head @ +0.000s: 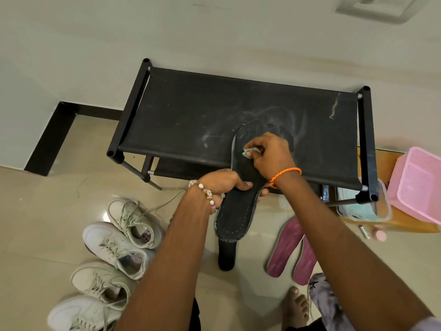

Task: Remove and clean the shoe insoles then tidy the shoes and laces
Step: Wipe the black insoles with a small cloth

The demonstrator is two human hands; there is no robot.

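Gripping the middle of a long black stitched-edge insole [235, 211], the left hand [224, 183] props its toe end on the dusty black fabric shoe rack [214, 111]; the right hand [269, 155] pinches a small pale-green cloth [249, 151] against it. Hard rubbing could buckle the unsupported heel or smear rack dust back on

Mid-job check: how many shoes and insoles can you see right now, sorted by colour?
White sneakers: 4
Pink insoles: 2
Black insoles: 2, one held in both hands, one on the floor beneath it
Total: 8
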